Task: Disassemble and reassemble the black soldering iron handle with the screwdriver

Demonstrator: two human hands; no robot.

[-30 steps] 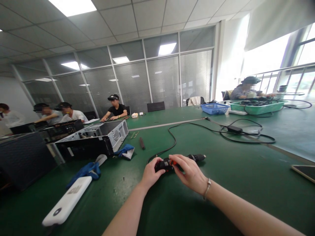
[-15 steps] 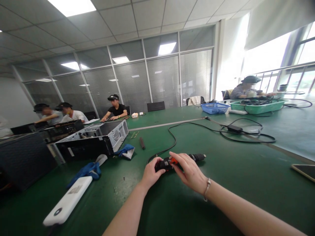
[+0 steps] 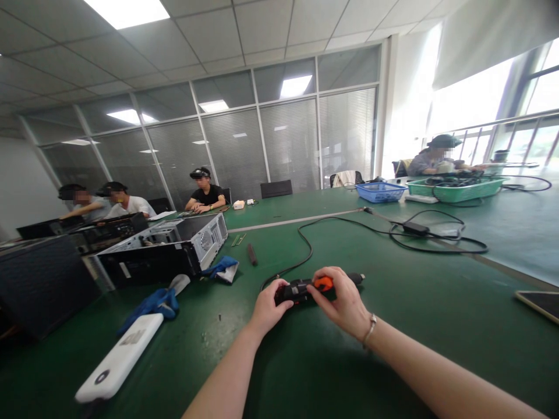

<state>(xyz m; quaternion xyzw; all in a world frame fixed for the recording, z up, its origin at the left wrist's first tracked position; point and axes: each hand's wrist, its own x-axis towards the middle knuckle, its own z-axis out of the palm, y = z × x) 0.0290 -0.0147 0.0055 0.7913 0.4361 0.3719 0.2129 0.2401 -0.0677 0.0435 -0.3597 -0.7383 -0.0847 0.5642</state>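
A black corded electric screwdriver [image 3: 301, 288] with an orange part lies across the green table in front of me, its metal tip to the right. My left hand [image 3: 273, 304] is closed round its rear end, where the cord comes out. On the front half, my right hand [image 3: 343, 299] is closed at the orange part [image 3: 323, 284], thumb and fingers bent about it. The right fingers hide some of the tool's body. A bracelet circles my right wrist.
An open computer case [image 3: 166, 247] stands left, with blue gloves [image 3: 152, 308] and a white power bank-like block [image 3: 122, 358] nearer me. The black cord [image 3: 310, 238] runs to an adapter [image 3: 417, 229]. Blue [image 3: 379, 193] and green baskets [image 3: 458, 191] stand farther right. Several people sit around.
My right hand has slid a little right along the screwdriver, and its fingers have curled in round the orange part. My left hand stays put. A person across the table has drawn their arms in.
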